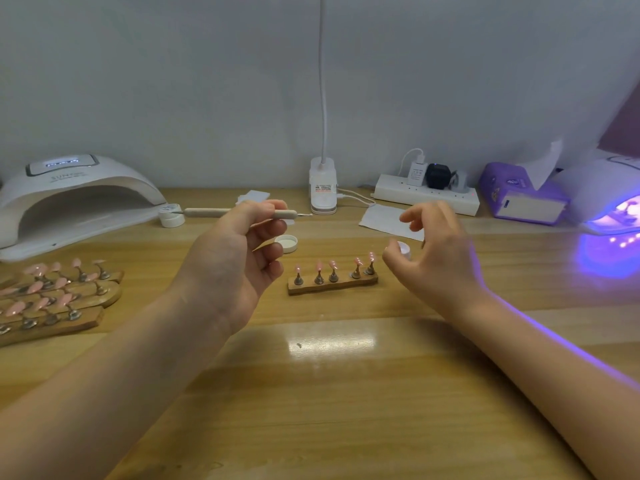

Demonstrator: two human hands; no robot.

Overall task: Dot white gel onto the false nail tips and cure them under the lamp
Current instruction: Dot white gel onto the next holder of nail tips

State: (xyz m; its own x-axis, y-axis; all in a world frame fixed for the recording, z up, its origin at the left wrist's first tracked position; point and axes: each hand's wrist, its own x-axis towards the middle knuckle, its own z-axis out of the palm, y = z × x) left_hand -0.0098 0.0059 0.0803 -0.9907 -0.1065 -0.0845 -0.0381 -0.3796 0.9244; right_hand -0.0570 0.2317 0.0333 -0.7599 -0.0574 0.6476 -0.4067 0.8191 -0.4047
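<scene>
- Wooden surface (329, 393) runs up to a pale wall, and both bare forearms reach in from the near edge.
- Left hand (235, 268) is palm-up, its grip pinched on a dotting tool (221, 212) that lies level, with one metal tip pointing left at a small white pot (171, 216) and the other pointing right.
- Right hand (436, 251) hovers with fingers loosely curled; its thumb and fingers close round a small gel jar (404, 248), though blur hides how firmly.
- Jar lid (286, 243) lies upturned on the surface between the hands.
- Holder strip (333, 284) sits just before the hands, carrying five pink nail tips (332, 265) upright on metal pegs.
- More strips (55, 299) of pink tips are stacked at the left edge.
- White lamp (69, 202) stands unlit inside at back left; a second lamp (613, 202) at far right glows violet, casting light on the right forearm.
- Behind stand a clip light (322, 188), a power strip (427, 199), a purple box (519, 199) and paper wipes (388, 220).
</scene>
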